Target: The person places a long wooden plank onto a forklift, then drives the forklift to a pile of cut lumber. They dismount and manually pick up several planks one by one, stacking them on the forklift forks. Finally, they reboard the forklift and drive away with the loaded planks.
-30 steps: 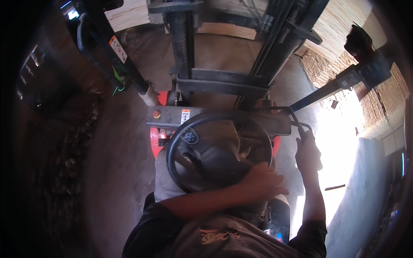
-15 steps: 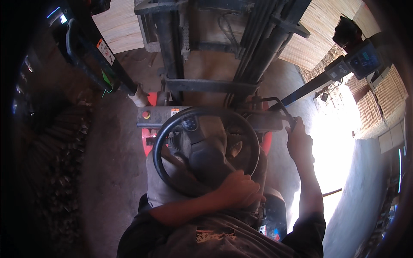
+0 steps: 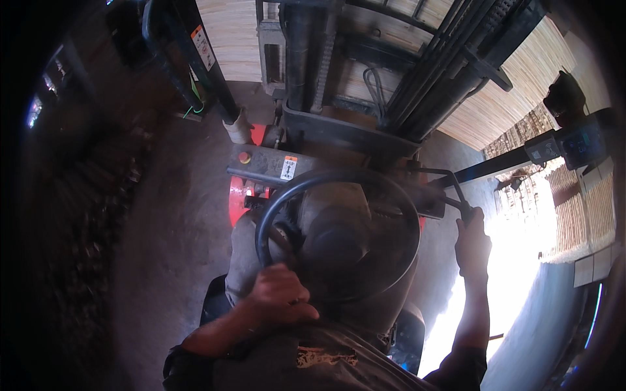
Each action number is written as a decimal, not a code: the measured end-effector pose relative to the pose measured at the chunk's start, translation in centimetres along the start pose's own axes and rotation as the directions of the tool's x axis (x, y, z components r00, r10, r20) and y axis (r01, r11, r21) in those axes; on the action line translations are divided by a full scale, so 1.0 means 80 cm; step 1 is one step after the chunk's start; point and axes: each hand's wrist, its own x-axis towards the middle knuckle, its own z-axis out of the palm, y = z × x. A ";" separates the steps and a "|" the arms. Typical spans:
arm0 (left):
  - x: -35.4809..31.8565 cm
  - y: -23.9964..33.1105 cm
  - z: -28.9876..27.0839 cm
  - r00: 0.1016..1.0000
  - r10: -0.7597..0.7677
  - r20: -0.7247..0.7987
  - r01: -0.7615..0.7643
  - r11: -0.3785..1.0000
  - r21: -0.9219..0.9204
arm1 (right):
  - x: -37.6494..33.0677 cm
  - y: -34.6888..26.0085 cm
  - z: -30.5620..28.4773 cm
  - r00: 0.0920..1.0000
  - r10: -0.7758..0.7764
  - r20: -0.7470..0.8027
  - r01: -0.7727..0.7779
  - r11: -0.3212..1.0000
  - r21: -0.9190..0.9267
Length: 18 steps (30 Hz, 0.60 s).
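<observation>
Glaring light whites out the floor [image 3: 512,267] at right — its haze washing over the right hand [image 3: 474,246] — while the left side sinks into deep shadow. There the clutter [image 3: 85,228] looks smeared, perhaps motion blur. Edges bow outward toward a black rim.

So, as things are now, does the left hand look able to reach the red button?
Probably yes: the left hand sits at the lower left of the steering wheel, and the red button is ahead, outside the wheel, on the dark panel. Nothing seems to block the way.
</observation>
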 end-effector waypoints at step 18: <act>0.262 0.002 0.046 0.846 -0.252 -0.471 0.185 0.965 -0.184 | 0.012 0.033 -0.005 0.983 -0.172 -0.072 0.172 0.985 -0.007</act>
